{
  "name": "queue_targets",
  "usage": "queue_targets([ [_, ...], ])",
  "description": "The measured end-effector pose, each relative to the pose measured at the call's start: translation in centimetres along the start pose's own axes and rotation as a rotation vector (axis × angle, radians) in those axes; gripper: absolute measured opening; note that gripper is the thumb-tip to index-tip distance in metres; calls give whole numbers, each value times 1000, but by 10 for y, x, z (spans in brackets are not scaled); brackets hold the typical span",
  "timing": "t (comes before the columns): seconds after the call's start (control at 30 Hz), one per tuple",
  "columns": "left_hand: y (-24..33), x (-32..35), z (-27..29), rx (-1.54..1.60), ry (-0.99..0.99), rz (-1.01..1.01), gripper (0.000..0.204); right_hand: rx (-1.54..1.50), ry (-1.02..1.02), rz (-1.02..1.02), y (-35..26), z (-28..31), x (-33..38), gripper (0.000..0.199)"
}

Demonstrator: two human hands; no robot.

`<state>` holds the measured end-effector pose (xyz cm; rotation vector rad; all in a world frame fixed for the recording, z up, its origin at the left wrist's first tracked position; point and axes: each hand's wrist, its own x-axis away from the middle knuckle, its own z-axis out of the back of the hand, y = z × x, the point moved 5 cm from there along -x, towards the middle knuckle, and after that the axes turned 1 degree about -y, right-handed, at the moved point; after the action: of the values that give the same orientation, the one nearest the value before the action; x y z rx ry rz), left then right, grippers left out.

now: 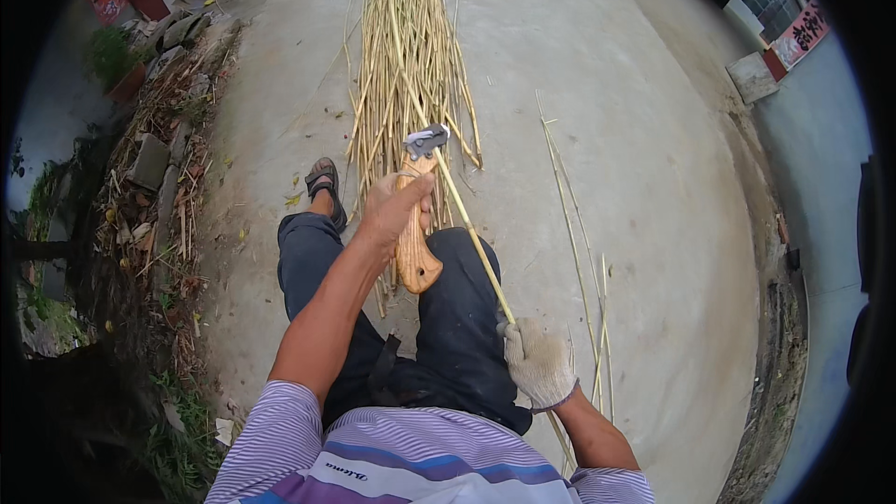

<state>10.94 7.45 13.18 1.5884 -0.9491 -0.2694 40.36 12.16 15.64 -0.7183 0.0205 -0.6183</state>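
My left hand (pixel 390 210), bare, is wrapped round the upper part of a curved wooden-handled tool (pixel 417 259) with a short grey metal head (pixel 427 140). I cannot make out whether the head is a blade or a clamp. Against that metal head runs a long thin yellow-green cane (pixel 471 238), slanting from the far bundle down toward my lap. Near my right thigh, my right hand (pixel 541 364), in a pale knitted work glove, is closed round the cane's lower part. The cane's end passes below the glove.
A long bundle of canes (pixel 401 56) lies ahead on the concrete floor (pixel 653 177). Several thin stalks (pixel 571 215) lie at my right. Along the left edge are rubble, bricks (pixel 149 163) and dry debris. My sandalled left foot (pixel 325 189) rests beside the bundle.
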Motion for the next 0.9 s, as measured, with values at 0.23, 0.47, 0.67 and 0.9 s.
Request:
queue_targets([
  [0.23,30,-42,19,-152,-131,47,22,39,-17,-16,57,-9,109,18],
  [0.47,0,1,-42,-124,-210,66,23,-456,-194,-322,53,-8,65,41],
  [0.67,-32,51,-72,-141,-263,70,27,-556,-198,-334,15,13,-25,37],
  [0.9,-56,49,-66,-119,-229,172,31,-137,67,-155,28,0,-24,27],
])
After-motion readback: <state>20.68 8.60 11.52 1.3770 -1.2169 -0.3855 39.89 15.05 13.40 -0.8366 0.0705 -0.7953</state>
